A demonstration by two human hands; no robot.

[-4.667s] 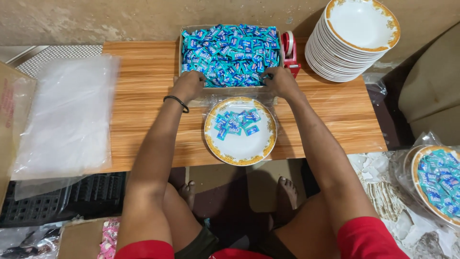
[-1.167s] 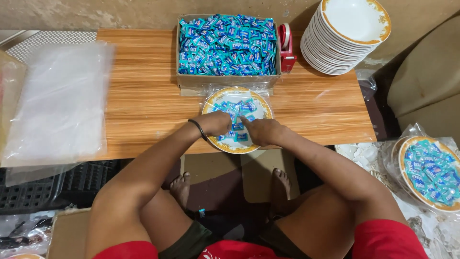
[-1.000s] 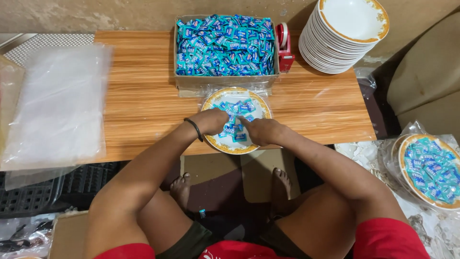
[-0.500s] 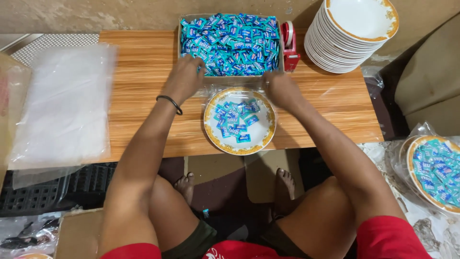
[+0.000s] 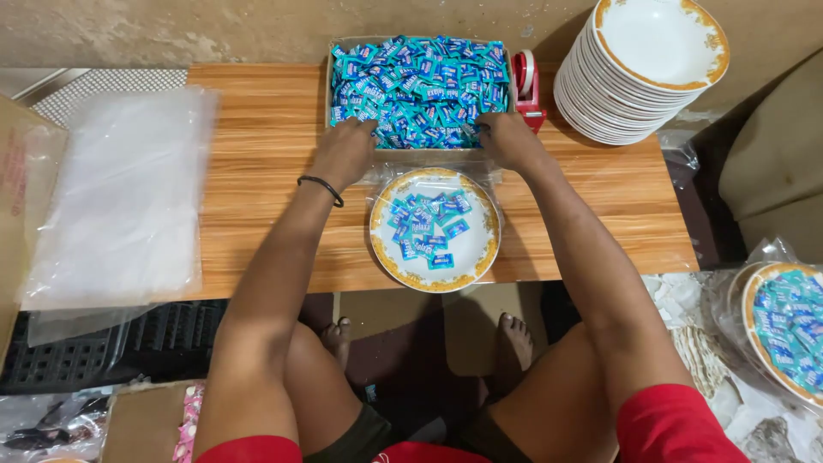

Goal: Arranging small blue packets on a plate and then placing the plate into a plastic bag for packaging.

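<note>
1. Both hands reach into the shallow cardboard box (image 5: 339, 60) heaped with small blue-wrapped sweets (image 5: 420, 81) at the far edge of the wooden desk (image 5: 257, 171). The left hand (image 5: 345, 150) rests on the near left of the heap, the right hand (image 5: 506, 137) on the near right.
2. The grip of each hand is half-curled over the sweets, fingers buried in the heap — whether either has closed on a handful, the view cannot tell.
3. The white, gold-rimmed plate (image 5: 480, 257), wrapped loosely in clear plastic and already carrying a scatter of sweets, lies just in front of the box, between the two forearms.
4. Likely slips: an overfull scoop could shed sweets over the low box wall onto the desk, and a forearm drawn back low could nudge the plate — it sits near the desk's front edge.
</note>
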